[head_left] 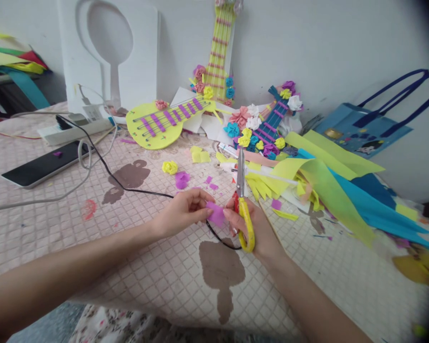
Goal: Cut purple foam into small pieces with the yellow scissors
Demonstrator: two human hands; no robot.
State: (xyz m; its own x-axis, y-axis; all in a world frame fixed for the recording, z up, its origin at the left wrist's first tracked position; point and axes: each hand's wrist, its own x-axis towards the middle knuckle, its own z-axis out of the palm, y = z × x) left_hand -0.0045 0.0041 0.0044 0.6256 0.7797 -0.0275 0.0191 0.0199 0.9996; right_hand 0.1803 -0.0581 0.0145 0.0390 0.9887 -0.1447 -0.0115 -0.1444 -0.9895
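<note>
Between my two hands is a small piece of purple paper (215,214). My left hand (182,212) pinches its left edge with thumb and fingers. At its right edge are the fingertips of my right hand (252,224), which also keeps hold of a pair of scissors (240,178) with yellow and red handles. The blades point up and away and look closed. A black cable (146,192) passes beneath my hands. Just beyond them lie a yellow paper rose (169,167), a crumpled purple paper piece (182,180) and small purple scraps (213,186).
A yellow paper guitar (157,126) and flower-trimmed instruments (219,52) rest along the wall. Yellow and blue paper sheets (372,200) spread at right, before a blue bag (361,128). At left are a power strip (78,131) and a dark flat device (45,164).
</note>
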